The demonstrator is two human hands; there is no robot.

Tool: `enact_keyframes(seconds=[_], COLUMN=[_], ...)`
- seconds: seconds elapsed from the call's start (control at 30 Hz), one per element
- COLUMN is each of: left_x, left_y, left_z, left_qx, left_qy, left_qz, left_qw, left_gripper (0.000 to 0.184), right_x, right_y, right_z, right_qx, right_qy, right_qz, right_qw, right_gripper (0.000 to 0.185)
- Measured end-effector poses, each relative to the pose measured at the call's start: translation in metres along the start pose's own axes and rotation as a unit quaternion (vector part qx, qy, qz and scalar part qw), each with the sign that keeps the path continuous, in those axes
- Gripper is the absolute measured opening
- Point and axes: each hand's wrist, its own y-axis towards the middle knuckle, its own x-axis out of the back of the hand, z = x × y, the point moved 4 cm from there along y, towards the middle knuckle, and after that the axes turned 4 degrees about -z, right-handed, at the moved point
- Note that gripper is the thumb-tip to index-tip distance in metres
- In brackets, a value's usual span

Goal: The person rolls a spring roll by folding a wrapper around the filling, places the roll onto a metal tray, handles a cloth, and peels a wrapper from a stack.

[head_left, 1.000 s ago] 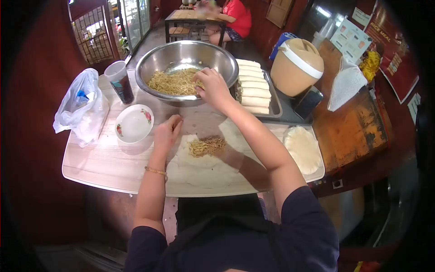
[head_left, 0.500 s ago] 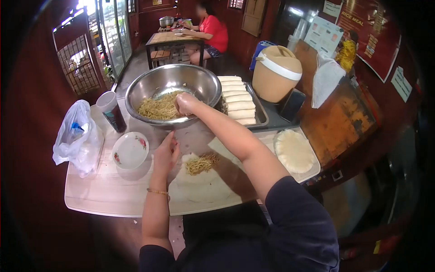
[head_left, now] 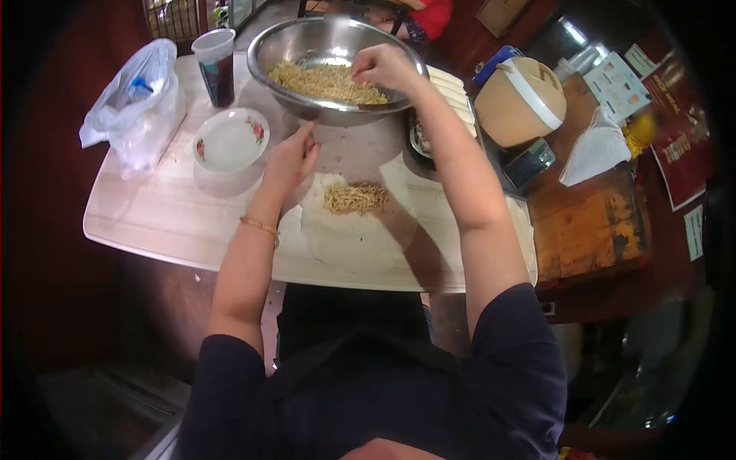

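Note:
A large steel bowl [head_left: 345, 113] holds a stringy yellow-brown filling [head_left: 326, 83] that looks like bean sprouts or noodles. My right hand [head_left: 387, 67] is over the right side of this bowl, fingers bent together; whatever they hold, if anything, is hidden. Just in front of the bowl, my left hand [head_left: 290, 159] hovers with its fingers apart and nothing in them. To its right, a small heap of the same filling [head_left: 355, 198] lies on a thin pale wrapper [head_left: 345, 241], whose edges are hard to make out against the table.
On the light table [head_left: 153, 218] are a flowered plate [head_left: 230, 142], a dark drink cup [head_left: 217, 73] and a plastic bag [head_left: 134, 111] at left. Rolled wrappers [head_left: 452, 96] on a tray, a tan jug [head_left: 517, 103] and a phone [head_left: 529, 162] are at right. Another person's red shirt [head_left: 433, 19] shows behind.
The view has tilted down. My right hand has lifted slightly from the filling toward the bowl's right side. My left hand stays near the bowl's front, and the heap still lies on the wrapper.

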Motion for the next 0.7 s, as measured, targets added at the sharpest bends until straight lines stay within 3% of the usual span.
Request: enact_keyframes(seconds=[0.03,0.07,0.1,0.27,0.37,0.5,0.63,0.7], left_x=[-0.002,-0.004,-0.007,-0.003,-0.005,-0.004,-0.003,-0.011], left_y=[0.001,0.000,-0.002,-0.002,-0.002,-0.003,-0.011,-0.013], left_z=[0.004,0.007,0.010,0.005,0.001,-0.002,-0.022,-0.027], left_qx=[0.011,-0.003,-0.017,0.036,0.058,-0.016,-0.098,-0.099], left_qy=[-0.002,0.005,0.013,0.016,0.011,0.055,0.021,-0.004], left_qz=[-0.002,-0.007,-0.011,0.037,0.051,0.060,0.049,0.066], left_qw=[1.000,1.000,1.000,0.999,0.997,0.997,0.994,0.993], left_gripper=[0.043,0.043,0.043,0.043,0.038,0.023,0.019,0.021], right_x=[0.008,0.017,0.020,-0.011,-0.060,-0.077,-0.064,-0.081], right_y=[-0.015,-0.032,-0.042,-0.120,-0.163,-0.193,-0.203,-0.207], right_z=[0.023,0.052,0.058,0.081,0.073,0.052,0.050,0.040], right_qx=[0.014,0.016,0.024,0.012,0.030,0.058,0.044,0.092], right_qy=[0.018,-0.055,0.016,0.091,0.004,-0.117,-0.084,-0.087], right_qz=[-0.012,-0.010,0.001,0.021,0.067,0.048,-0.014,0.025], right_qw=[1.000,0.998,1.000,0.996,0.997,0.990,0.995,0.992], right_gripper=[0.012,0.013,0.013,0.012,0.013,0.016,0.015,0.020])
